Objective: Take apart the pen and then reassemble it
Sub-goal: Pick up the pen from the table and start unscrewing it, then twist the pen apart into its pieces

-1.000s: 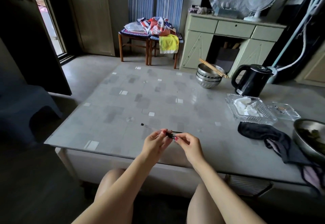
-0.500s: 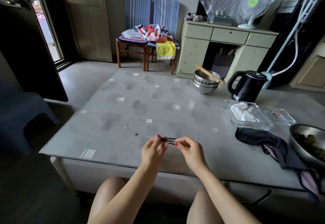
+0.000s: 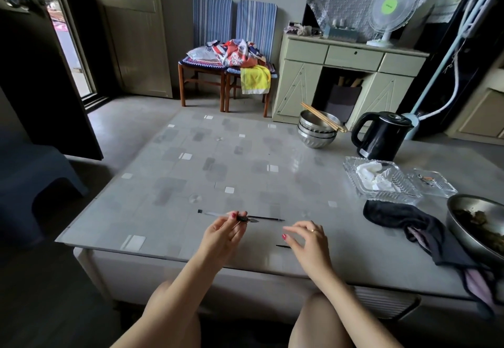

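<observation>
My left hand (image 3: 223, 234) pinches the pen's dark grip section with its metal tip (image 3: 245, 219) just above the table. The clear barrel (image 3: 211, 213), black-capped at its left end, lies on the table behind that hand. The thin black refill (image 3: 268, 218) lies on the table to the right of the grip piece. My right hand (image 3: 306, 240) hovers open over the table with its fingers spread and nothing in them. A small dark thin piece (image 3: 282, 246) lies on the table by the right thumb; what it is I cannot tell.
The grey glass-topped table (image 3: 191, 173) carries stacked steel bowls with chopsticks (image 3: 317, 129), a black kettle (image 3: 381, 136), two glass trays (image 3: 381, 181), a dark cloth (image 3: 403, 220) and a steel bowl of food (image 3: 480, 227) along its right side. Two chairs (image 3: 231, 55) stand beyond it.
The hands were together on the pen; now they are apart. The refill lies on the table, my right hand has let go and moved right, and my left hand keeps the grip piece.
</observation>
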